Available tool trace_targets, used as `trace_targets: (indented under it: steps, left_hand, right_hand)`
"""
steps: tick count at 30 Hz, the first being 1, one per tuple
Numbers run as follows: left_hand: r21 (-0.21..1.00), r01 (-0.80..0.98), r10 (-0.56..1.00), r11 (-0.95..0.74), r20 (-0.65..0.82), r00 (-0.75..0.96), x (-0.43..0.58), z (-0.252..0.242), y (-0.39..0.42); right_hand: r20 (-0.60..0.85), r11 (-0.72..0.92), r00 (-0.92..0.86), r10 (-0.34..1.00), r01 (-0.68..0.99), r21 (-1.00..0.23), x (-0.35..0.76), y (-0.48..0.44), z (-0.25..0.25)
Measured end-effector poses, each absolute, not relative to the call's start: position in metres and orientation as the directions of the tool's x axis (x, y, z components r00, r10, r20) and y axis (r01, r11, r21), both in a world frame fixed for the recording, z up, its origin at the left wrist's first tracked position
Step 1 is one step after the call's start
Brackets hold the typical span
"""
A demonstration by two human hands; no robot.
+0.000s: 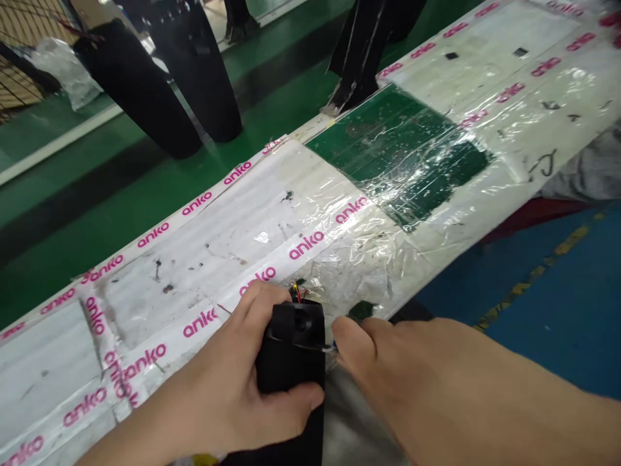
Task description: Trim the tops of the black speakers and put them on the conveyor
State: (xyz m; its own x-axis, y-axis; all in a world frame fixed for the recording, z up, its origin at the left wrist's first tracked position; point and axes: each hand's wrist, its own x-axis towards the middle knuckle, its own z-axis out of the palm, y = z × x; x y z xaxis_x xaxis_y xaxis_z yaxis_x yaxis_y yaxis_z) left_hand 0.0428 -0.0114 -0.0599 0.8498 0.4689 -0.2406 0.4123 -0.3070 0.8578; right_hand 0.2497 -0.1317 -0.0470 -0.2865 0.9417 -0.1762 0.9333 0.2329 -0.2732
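Note:
My left hand (242, 382) is wrapped around a black plastic housing (294, 349) at the near edge of the table, thumb across its lower part. Thin red and other coloured wires (298, 292) stick out at the housing's top. My right hand (388, 369) is closed in a pinch right beside the housing, fingertips at a thin wire or small part (330, 347) on its right side. A small dark green piece (361, 309) lies just above my right fingers.
The table (218, 226) is wrapped in white sheet, clear film and pink "anko" tape, with a green patch (398, 149) further right. Tall black housings (140, 90) stand on the green floor beyond. Blue floor (557, 291) lies to the right.

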Motion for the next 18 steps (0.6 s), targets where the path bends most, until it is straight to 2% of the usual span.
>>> trace_targets:
  steps: [2,4,7,8,10,12,14,16,18]
  left_hand:
    - [0.860,0.413,0.473,-0.298,-0.242,0.847,0.045,-0.060,-0.012]
    - [0.861,0.421,0.480,-0.284,-0.252,0.840,0.046,-0.060,-0.013]
    - [0.852,0.436,0.500,-0.291,-0.253,0.828,0.046,-0.060,-0.014]
    - [0.848,0.442,0.507,-0.293,-0.254,0.824,0.046,-0.060,-0.015]
    - [0.844,0.456,0.517,-0.283,-0.267,0.814,0.046,-0.059,-0.015]
    - [0.843,0.467,0.525,-0.267,-0.279,0.804,0.044,-0.059,-0.015]
    - [0.846,0.467,0.523,-0.259,-0.284,0.804,0.042,-0.059,-0.015]
    - [0.845,0.460,0.515,-0.273,-0.276,0.811,0.039,-0.059,-0.015]
    - [0.822,0.470,0.526,-0.321,-0.258,0.810,0.037,-0.059,-0.014]
  right_hand:
    - [-0.311,0.215,-0.315,0.897,0.924,-0.315,0.248,-0.121,-0.034]
    - [-0.445,0.181,-0.285,0.849,0.948,-0.261,0.244,-0.110,-0.023]
    - [-0.541,0.190,-0.268,0.797,0.962,-0.196,0.243,-0.106,-0.011]
    - [-0.526,0.219,-0.287,0.800,0.957,-0.189,0.246,-0.109,-0.010]
    - [-0.387,0.296,-0.339,0.858,0.940,-0.168,0.258,-0.122,-0.011]
    - [-0.048,0.329,-0.341,0.939,0.930,-0.167,0.273,-0.140,-0.017]
    - [0.121,0.228,-0.207,0.971,0.952,-0.203,0.284,-0.156,-0.027]
    - [0.133,0.127,-0.091,0.987,0.946,-0.298,0.288,-0.165,-0.039]
    - [0.063,0.045,-0.020,0.998,0.907,-0.418,0.283,-0.167,-0.053]
